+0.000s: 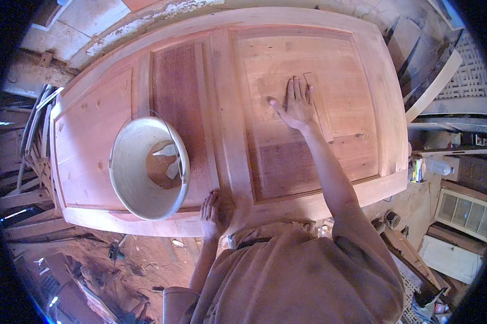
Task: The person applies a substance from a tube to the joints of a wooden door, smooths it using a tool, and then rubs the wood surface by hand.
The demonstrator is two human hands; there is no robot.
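While the left hand (214,215) rests, fingers loose, the right hand (296,105) presses flat on the door (287,162).

A panelled wooden door (227,108) lies flat, bare and reddish-brown, its raised panels framed by paler rails; a small flat wooden strip (318,105) rests on the right-hand panel, lying lengthwise along the grain

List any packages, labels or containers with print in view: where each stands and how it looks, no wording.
Can: right of the door's near corner, upright, small, yellow-green label.
Bottle: beside the can, lying down, clear plastic.
Two tins: on the floor lower right, round, dark.
No signs or screens.
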